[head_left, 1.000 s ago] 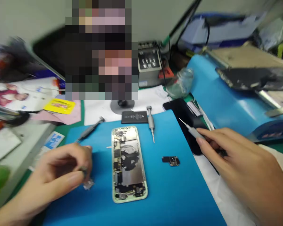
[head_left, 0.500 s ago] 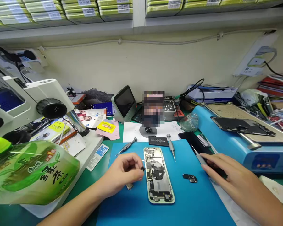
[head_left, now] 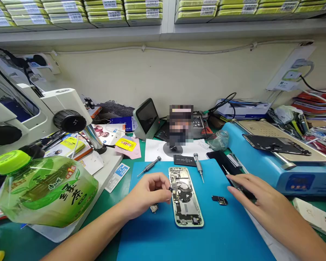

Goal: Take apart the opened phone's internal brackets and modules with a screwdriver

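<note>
An opened phone [head_left: 185, 197] with its insides bared lies on a blue work mat [head_left: 195, 232]. My left hand [head_left: 149, 192] pinches a tiny dark part at the phone's left edge. A small metal piece [head_left: 153, 208] lies on the mat under that hand. My right hand [head_left: 252, 195] rests at the mat's right edge, fingers closed on a thin grey tool [head_left: 229, 174] whose tip points up and left. A small black component [head_left: 219, 199] lies between the phone and my right hand. Two screwdrivers [head_left: 149, 166] [head_left: 198, 165] and a black battery [head_left: 184, 160] lie at the mat's far edge.
A green tea bottle [head_left: 43, 188] and a microscope [head_left: 46, 112] stand at the left. A blue machine [head_left: 277, 159] with a dark screen panel on it stands at the right. A small grey display [head_left: 146, 117], a glass jar [head_left: 218, 140] and stacked boxes on a shelf are behind.
The view has pulled back and up from a close look at the mat. My left hand moved right, from beside the small metal piece to the phone's left edge.
</note>
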The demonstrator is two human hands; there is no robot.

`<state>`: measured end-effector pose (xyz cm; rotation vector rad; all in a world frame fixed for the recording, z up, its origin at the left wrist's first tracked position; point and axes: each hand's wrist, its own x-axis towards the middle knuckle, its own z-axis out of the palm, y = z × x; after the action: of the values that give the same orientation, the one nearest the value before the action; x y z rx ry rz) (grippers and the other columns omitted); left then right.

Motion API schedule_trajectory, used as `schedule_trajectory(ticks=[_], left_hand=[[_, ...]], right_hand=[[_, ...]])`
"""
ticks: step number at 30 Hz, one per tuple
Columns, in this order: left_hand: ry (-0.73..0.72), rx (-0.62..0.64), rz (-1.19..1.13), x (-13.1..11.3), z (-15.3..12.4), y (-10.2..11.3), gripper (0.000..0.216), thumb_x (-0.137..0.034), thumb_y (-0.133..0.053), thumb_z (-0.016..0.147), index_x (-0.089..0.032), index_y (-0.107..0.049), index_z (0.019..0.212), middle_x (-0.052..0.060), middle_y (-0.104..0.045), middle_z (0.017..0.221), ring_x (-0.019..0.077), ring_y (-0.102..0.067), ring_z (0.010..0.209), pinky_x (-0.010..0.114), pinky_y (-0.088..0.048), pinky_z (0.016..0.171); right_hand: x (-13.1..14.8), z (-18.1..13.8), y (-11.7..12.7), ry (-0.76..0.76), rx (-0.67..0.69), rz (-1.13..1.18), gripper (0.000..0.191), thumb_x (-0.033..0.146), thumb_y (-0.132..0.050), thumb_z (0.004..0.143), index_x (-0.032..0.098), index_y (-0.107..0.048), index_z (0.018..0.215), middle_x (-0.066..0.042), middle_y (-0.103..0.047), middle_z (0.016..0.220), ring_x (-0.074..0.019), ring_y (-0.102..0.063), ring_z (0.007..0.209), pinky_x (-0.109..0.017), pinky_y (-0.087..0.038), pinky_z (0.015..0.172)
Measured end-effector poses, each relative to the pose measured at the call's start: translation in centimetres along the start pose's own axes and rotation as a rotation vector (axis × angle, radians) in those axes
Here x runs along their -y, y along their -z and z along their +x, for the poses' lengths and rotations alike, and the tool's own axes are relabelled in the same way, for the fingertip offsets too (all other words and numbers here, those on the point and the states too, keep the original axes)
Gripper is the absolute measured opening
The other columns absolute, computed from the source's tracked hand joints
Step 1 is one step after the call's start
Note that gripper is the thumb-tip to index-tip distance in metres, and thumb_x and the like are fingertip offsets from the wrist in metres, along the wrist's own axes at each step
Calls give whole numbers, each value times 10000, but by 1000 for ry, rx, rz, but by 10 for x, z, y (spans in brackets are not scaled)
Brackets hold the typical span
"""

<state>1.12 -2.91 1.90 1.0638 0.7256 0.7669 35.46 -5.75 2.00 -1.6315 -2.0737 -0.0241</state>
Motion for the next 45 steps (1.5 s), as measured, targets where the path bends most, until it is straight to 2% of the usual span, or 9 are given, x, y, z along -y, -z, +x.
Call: schedule_trajectory(ticks=[5, 9, 14, 17, 24, 27, 31, 36, 45], left_hand=[[-4, 26, -30, 1, 0, 0, 401, -411, -927, 678, -168, -617, 755, -8, -638, 657, 98, -555, 594, 216, -445, 591], [-7, 33, -30, 3, 1, 1, 394, -403, -925, 687, -166, -619, 759, -11, -634, 659, 97, -556, 595, 209, -436, 585], [-11, -10, 8, 4, 1, 5, 416, -430, -936, 675, -165, -626, 761, -10, -625, 645, 104, -561, 607, 214, -430, 609], [-13, -19, 20, 4, 2, 7, 435, -448, -936, 675, -165, -615, 751, -7, -620, 641, 111, -563, 611, 215, -422, 605], [-105, -34, -13, 5, 2, 9, 381, -396, -906, 720, -158, -612, 770, -34, -566, 670, 79, -480, 605, 190, -391, 578], [-144, -34, -30, 6, 1, 9, 345, -361, -884, 744, -153, -611, 780, -24, -585, 694, 85, -500, 632, 191, -418, 601], [-169, -46, -46, 6, 2, 8, 306, -317, -878, 755, -143, -630, 794, -19, -612, 728, 79, -520, 660, 178, -441, 626], [-169, -47, -82, 7, 2, 7, 274, -296, -883, 771, -140, -661, 811, -11, -652, 755, 86, -577, 704, 180, -484, 680], [-97, -57, -70, 7, 4, 10, 321, -377, -896, 775, -134, -714, 880, 17, -705, 788, 91, -598, 658, 202, -498, 651]], right_hand=[[63, -5, 2, 233, -68, 93, 306, 448, -617, 995, 349, -717, 1266, -40, -784, 1153, -249, -791, 970, -354, -691, 809], [100, 19, 1, 392, -134, 152, 246, 328, -603, 1015, 282, -652, 1252, -67, -756, 1178, -235, -747, 1075, -360, -650, 919], [98, 82, -11, 471, -190, 51, 88, 293, -627, 1000, 210, -635, 1028, -168, -669, 1382, -349, -618, 1315, -552, -549, 1071], [102, 96, -19, 490, -171, 101, 140, 327, -636, 1002, 203, -637, 1067, -166, -673, 1374, -338, -617, 1312, -542, -554, 1057], [136, 59, -41, 578, -73, 314, 605, 544, -745, 901, 173, -552, 1337, -137, -709, 1240, -285, -679, 1142, -427, -598, 946], [138, 51, -50, 575, -38, 355, 571, 517, -758, 898, 181, -554, 1312, -124, -713, 1205, -279, -684, 1098, -416, -603, 894], [135, 48, -60, 555, -76, 387, 392, 283, -736, 946, 188, -562, 1285, -99, -722, 1155, -252, -696, 1060, -395, -599, 882], [137, 45, -63, 573, -121, 446, 368, 124, -681, 945, 180, -562, 1289, -82, -737, 1111, -222, -707, 1027, -374, -609, 878], [136, 44, -68, 550, -111, 454, 370, 108, -615, 963, 202, -591, 1320, -69, -746, 1050, -208, -715, 942, -360, -630, 797]])
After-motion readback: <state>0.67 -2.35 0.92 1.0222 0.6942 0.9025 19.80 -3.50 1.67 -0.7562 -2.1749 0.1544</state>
